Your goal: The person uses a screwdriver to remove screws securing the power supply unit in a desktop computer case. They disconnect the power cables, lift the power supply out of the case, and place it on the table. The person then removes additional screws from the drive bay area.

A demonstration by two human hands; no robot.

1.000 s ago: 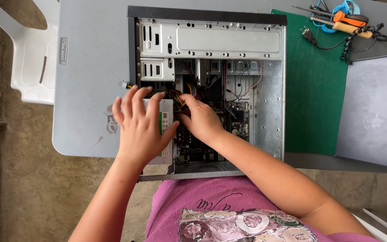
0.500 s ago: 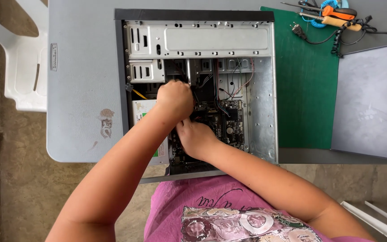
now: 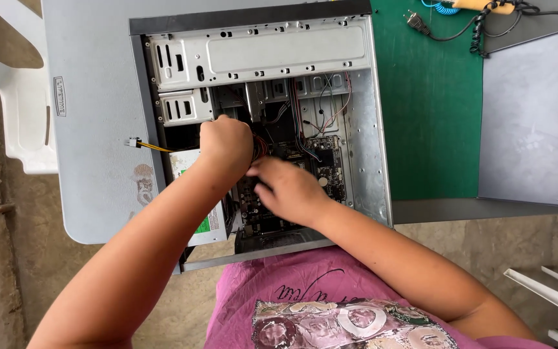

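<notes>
Your left hand (image 3: 227,143) is curled into a fist inside the open computer case (image 3: 369,129), clamped on a bundle of wires (image 3: 261,146) above the motherboard (image 3: 321,165). Your right hand (image 3: 287,189) rests beside it over the board; you cannot tell whether its fingers grip anything. The case lies near the surface's (image 3: 92,97) front edge, the green mat (image 3: 431,110) to its right

Open grey computer case (image 3: 369,129) lying flat – wire bundle (image 3: 261,146) inside
</notes>
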